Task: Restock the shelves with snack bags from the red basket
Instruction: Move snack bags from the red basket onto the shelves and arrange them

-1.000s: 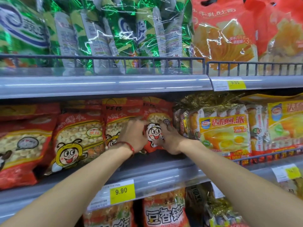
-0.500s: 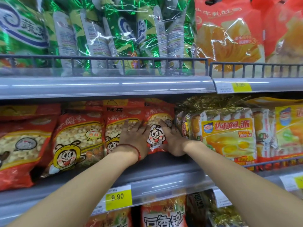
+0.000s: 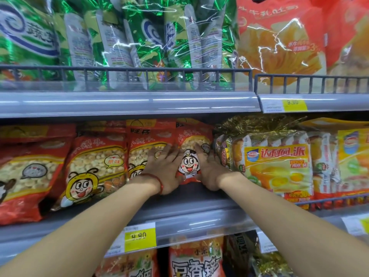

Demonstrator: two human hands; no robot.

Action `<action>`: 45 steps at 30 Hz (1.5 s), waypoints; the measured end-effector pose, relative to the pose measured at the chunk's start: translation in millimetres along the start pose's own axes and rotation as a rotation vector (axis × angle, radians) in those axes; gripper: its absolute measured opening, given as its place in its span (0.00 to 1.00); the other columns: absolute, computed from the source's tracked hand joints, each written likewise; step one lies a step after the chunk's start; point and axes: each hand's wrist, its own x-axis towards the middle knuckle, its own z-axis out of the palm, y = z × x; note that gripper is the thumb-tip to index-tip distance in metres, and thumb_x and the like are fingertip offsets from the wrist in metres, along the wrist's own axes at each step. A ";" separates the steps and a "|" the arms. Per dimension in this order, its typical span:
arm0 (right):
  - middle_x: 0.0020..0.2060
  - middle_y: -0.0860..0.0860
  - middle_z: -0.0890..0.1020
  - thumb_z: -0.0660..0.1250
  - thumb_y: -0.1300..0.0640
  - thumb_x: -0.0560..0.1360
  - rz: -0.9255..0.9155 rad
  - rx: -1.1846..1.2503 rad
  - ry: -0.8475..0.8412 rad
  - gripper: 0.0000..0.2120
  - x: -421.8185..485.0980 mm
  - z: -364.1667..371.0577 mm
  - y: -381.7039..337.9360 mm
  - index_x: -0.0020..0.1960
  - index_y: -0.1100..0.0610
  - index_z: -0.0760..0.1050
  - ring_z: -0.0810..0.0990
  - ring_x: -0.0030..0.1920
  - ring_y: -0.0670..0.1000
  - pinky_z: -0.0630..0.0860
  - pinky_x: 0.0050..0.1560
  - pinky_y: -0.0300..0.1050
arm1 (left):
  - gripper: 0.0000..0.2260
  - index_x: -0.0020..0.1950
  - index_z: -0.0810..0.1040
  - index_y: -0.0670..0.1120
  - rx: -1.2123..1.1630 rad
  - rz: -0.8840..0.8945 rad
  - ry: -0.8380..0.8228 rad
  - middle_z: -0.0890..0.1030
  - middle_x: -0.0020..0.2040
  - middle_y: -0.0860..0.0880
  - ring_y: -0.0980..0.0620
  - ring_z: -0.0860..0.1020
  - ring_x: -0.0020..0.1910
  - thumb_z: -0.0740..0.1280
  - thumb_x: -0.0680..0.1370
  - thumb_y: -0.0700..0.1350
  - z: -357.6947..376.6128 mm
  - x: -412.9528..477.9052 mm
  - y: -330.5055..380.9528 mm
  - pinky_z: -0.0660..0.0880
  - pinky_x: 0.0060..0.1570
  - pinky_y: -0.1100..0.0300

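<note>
A glossy red snack bag [image 3: 188, 156], soft plastic with a clear window showing small pale puffs and a cartoon face printed low, stands upright on the middle shelf [image 3: 189, 204], near the centre of the view. At its 9 o'clock, larger red bags [image 3: 95, 162] of the same kind lean in a row, touching it. At its 3 o'clock sit crinkled yellow cake packs [image 3: 277, 166], pressed close. At 12 o'clock, green foil bags [image 3: 147, 37] stand behind a dark wire rail [image 3: 139, 69].

The shelf's smooth grey lip runs bare at the bag's 6 o'clock, with open room along the front. A yellow price tag [image 3: 139, 236] is clipped to the lip at 7 o'clock.

The left hand [image 3: 165, 168], a red cord [image 3: 158, 181] at its wrist, lies flat with fingers straight against the bag's left side. The right hand [image 3: 209, 170] lies flat, fingers straight, against its right side. Neither hand curls round it.
</note>
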 end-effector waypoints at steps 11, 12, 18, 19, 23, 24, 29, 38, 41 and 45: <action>0.82 0.53 0.35 0.71 0.41 0.77 -0.097 0.091 0.050 0.49 -18.8 -6.1 -24.5 0.82 0.38 0.37 0.36 0.81 0.63 0.50 0.80 0.62 | 0.43 0.81 0.39 0.51 -0.216 -0.119 -0.165 0.38 0.81 0.51 0.48 0.40 0.80 0.66 0.77 0.47 -30.9 -60.2 -40.7 0.54 0.76 0.48; 0.82 0.52 0.34 0.71 0.39 0.76 -0.104 0.089 0.040 0.48 -18.8 -5.2 -24.7 0.82 0.36 0.38 0.34 0.81 0.63 0.49 0.79 0.63 | 0.42 0.81 0.38 0.49 -0.169 -0.109 -0.174 0.38 0.81 0.50 0.48 0.41 0.80 0.66 0.78 0.50 -29.6 -63.3 -42.8 0.56 0.76 0.49; 0.81 0.53 0.32 0.67 0.37 0.79 -0.115 0.045 0.023 0.43 -16.0 -5.5 -25.7 0.81 0.34 0.39 0.40 0.81 0.66 0.53 0.79 0.62 | 0.37 0.81 0.41 0.45 -0.037 -0.080 -0.087 0.45 0.81 0.46 0.46 0.46 0.80 0.60 0.82 0.57 -19.8 -61.5 -42.0 0.55 0.76 0.50; 0.81 0.53 0.31 0.66 0.36 0.78 -0.113 0.030 0.019 0.43 -15.6 -6.1 -26.3 0.81 0.34 0.39 0.40 0.81 0.67 0.54 0.79 0.62 | 0.37 0.81 0.42 0.45 -0.018 -0.075 -0.055 0.47 0.81 0.46 0.45 0.47 0.80 0.60 0.82 0.58 -16.3 -59.7 -43.4 0.54 0.76 0.50; 0.80 0.57 0.31 0.66 0.35 0.77 -0.115 -0.080 0.038 0.46 -11.5 -4.2 -29.3 0.81 0.36 0.36 0.44 0.80 0.70 0.56 0.78 0.64 | 0.39 0.81 0.39 0.47 0.012 -0.068 -0.002 0.43 0.81 0.44 0.42 0.42 0.80 0.59 0.81 0.60 -4.8 -50.9 -48.5 0.49 0.78 0.48; 0.80 0.59 0.32 0.67 0.34 0.77 -0.118 -0.128 0.048 0.47 -10.4 -3.4 -30.3 0.81 0.37 0.36 0.47 0.80 0.72 0.57 0.77 0.64 | 0.39 0.81 0.37 0.47 0.007 -0.068 -0.006 0.41 0.81 0.44 0.42 0.41 0.80 0.59 0.81 0.60 -4.4 -48.5 -48.7 0.48 0.78 0.47; 0.81 0.65 0.41 0.68 0.32 0.74 -0.115 -0.248 0.138 0.48 -7.5 -4.8 -33.8 0.82 0.42 0.43 0.66 0.74 0.72 0.69 0.71 0.61 | 0.40 0.80 0.34 0.47 0.027 -0.070 0.005 0.38 0.81 0.43 0.40 0.39 0.79 0.59 0.81 0.59 0.0 -41.5 -48.7 0.47 0.77 0.47; 0.61 0.57 0.81 0.72 0.37 0.72 -0.193 -0.402 0.308 0.46 -0.9 -3.4 -48.3 0.80 0.52 0.54 0.81 0.60 0.61 0.78 0.56 0.53 | 0.41 0.80 0.35 0.46 0.070 -0.075 0.053 0.33 0.79 0.42 0.38 0.37 0.79 0.59 0.81 0.61 9.5 -29.2 -52.2 0.47 0.77 0.44; 0.60 0.56 0.82 0.73 0.37 0.71 -0.194 -0.382 0.308 0.46 -1.5 -4.8 -48.3 0.80 0.51 0.55 0.81 0.61 0.61 0.77 0.57 0.52 | 0.41 0.80 0.35 0.45 0.072 -0.089 0.059 0.34 0.79 0.41 0.37 0.37 0.79 0.59 0.81 0.60 10.1 -28.3 -49.9 0.47 0.78 0.44; 0.70 0.61 0.74 0.70 0.32 0.71 -0.175 -0.255 0.226 0.43 -8.0 -9.3 -35.5 0.79 0.43 0.56 0.77 0.64 0.66 0.75 0.63 0.56 | 0.41 0.80 0.35 0.45 0.065 -0.093 0.074 0.34 0.79 0.41 0.37 0.38 0.79 0.59 0.81 0.59 9.9 -29.4 -48.3 0.47 0.78 0.44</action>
